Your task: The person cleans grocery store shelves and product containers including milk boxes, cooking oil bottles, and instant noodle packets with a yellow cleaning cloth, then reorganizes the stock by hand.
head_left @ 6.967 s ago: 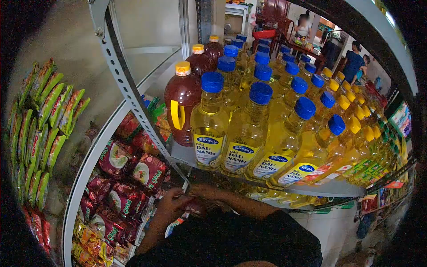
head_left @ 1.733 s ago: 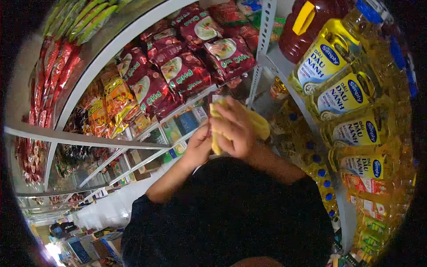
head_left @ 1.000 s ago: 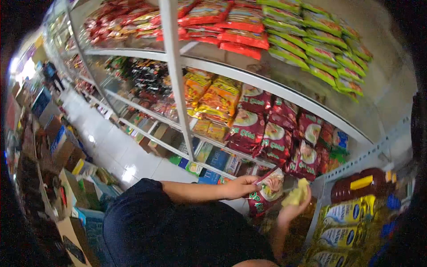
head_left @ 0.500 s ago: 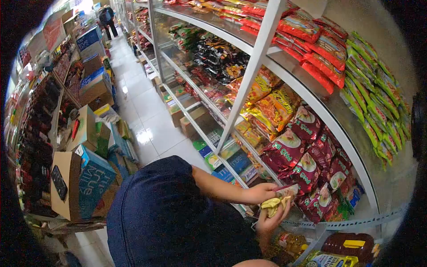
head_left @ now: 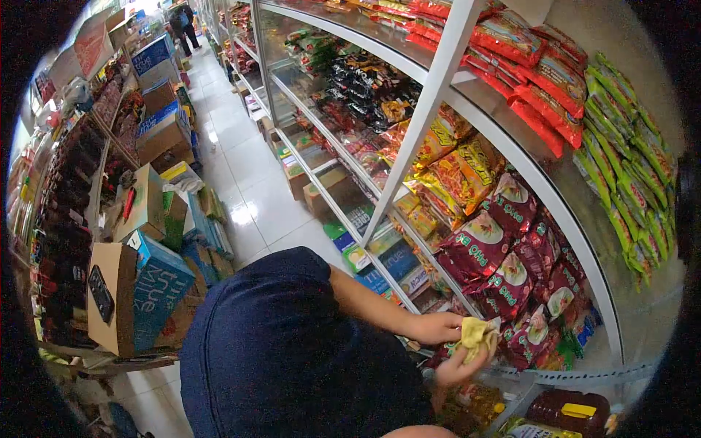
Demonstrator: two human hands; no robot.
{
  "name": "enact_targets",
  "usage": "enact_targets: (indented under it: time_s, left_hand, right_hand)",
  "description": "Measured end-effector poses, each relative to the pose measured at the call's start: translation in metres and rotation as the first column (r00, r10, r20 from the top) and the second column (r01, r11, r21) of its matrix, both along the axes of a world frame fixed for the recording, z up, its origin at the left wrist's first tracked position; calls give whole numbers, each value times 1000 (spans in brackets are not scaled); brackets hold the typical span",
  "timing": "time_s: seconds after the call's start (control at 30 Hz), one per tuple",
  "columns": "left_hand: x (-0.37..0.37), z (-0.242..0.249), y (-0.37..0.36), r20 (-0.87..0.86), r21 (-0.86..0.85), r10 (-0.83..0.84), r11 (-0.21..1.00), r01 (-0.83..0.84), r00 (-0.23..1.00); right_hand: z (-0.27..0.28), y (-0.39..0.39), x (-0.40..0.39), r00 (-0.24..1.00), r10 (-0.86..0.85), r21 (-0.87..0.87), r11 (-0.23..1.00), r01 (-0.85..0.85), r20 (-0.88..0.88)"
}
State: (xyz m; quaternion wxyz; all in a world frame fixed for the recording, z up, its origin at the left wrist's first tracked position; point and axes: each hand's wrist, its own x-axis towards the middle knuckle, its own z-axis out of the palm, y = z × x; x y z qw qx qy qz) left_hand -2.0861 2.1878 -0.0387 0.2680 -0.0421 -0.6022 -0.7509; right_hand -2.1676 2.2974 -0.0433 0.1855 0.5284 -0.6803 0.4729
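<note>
- Shop aisle is seen from above through a fisheye lens; white tiled floor (head_left: pixel 241 175) runs away to the upper left.
- White metal shelving (head_left: pixel 431 95) with glass shelf boards fills the right side; an upright post crosses it diagonally.
- Shelves are stocked by band: red packets (head_left: pixel 533 66) on top, green packets (head_left: pixel 628 168) to the far right, yellow-orange packets (head_left: pixel 453 157) in the middle, maroon noodle packets (head_left: pixel 504 255) on the lower shelf.
- Cardboard boxes (head_left: pixel 139 292) are stacked along the left of the aisle, one blue-printed carton nearest.
- A yellow cloth (head_left: pixel 478 334) is held bunched in the right hand (head_left: pixel 460 365), fingers curled closed around it, just in front of the lower maroon packets.
- Left hand (head_left: pixel 436 328) is closed on the edge of a maroon packet beside the cloth; the packet itself is mostly covered, so the exact hold cannot be fully made out.
- Both hands are touching or nearly touching at the cloth.
- A dark brown bottle (head_left: pixel 573 409) with a yellow handle is cut off at the bottom right.
- The lower body of the frame is blocked by the person's dark blue shirt (head_left: pixel 292 350).
- A distant person (head_left: pixel 182 18) at the aisle's far end is too small to detail.
- Print on most packets is unreadable; corners are vignetted black.
</note>
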Motion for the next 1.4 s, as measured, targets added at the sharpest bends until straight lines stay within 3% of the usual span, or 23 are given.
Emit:
enact_targets:
  time_s: [0.03, 0.1, 0.13, 0.17, 0.27, 0.3, 0.37, 0.47, 0.5, 0.53, 0.63, 0.7, 0.83, 0.93, 1.03, 1.13, 1.17, 1.37, 1.4]
  left_hand:
    - [-1, 2, -2, -4, 26, -3, 1000, 3, 1000]
    - [9, 9, -16, 117, -117, -67, 990, 81, 991]
    - [16, 15, -22, 183, -185, -89, 975, 123, 979]
    - [19, 22, -24, 116, -148, -114, 980, 131, 987]
    - [21, 24, -34, 161, -262, -151, 946, 190, 975]
    - [21, 25, -38, 159, -192, -161, 963, 191, 974]
    - [23, 21, -42, 154, -41, -179, 982, 187, 972]
    - [21, 5, -48, 194, -89, -131, 985, 150, 972]
    - [22, 5, -50, 189, -176, -34, 982, 68, 981]
    - [24, 6, -54, 177, -261, 63, 965, -15, 982]
    - [31, 17, -71, 221, -391, 220, 912, -120, 950]
    - [33, 24, -76, 207, -466, 331, 861, -205, 921]
    - [36, 24, -83, 180, -496, 314, 847, -189, 932]
    - [47, 41, -80, 352, -570, 249, 822, -4, 902]
    - [45, 30, -70, 62, -694, 181, 714, -88, 982]
    - [48, 33, -61, 140, -765, 139, 644, 18, 980]
    - [48, 32, -59, 99, -708, 129, 706, -21, 987]
    - [58, 29, -60, 88, -637, 233, 761, -125, 968]
    - [58, 30, -62, 67, -641, 189, 760, -103, 980]
  right_hand:
    - [0, -3, 1, 999, 0, -38, 999, 2, 36]
    - [-16, -1, -15, 895, -68, -126, 983, 137, 440]
    - [-17, -3, -19, 779, -77, -145, 967, 211, 622]
    - [-14, -1, -24, 620, -161, -72, 940, 334, 768]
    - [-1, 4, -44, 177, -94, 49, 970, 239, 980]
    - [-13, 8, -47, 222, 238, -263, 960, 92, 945]
    - [-67, 42, -67, 438, 70, -55, 997, -47, 896]
    - [-102, 72, -90, 806, -6, 160, 981, -111, 592]
    - [-58, 45, -54, 538, 25, 4, 999, -54, 842]
    - [-31, 29, -32, 204, 107, -121, 991, 57, 973]
    - [-31, 22, -27, 475, 62, -125, 987, 102, 878]
    - [-19, 19, -22, 553, 102, -125, 992, 4, 827]
    - [-25, 20, -25, 748, 126, -93, 992, -86, 652]
    - [-23, 21, -20, 709, -25, 27, 1000, 9, 704]
    - [-22, 17, -12, 820, -59, 14, 998, 62, 570]
    - [-18, 12, 0, 573, -128, 64, 989, 132, 809]
    - [-15, 7, 4, 488, -175, 98, 979, 180, 855]
    - [-60, -17, 0, 220, 7, 24, 990, -139, 976]
    - [-62, -19, 0, 192, 8, 25, 985, -169, 981]
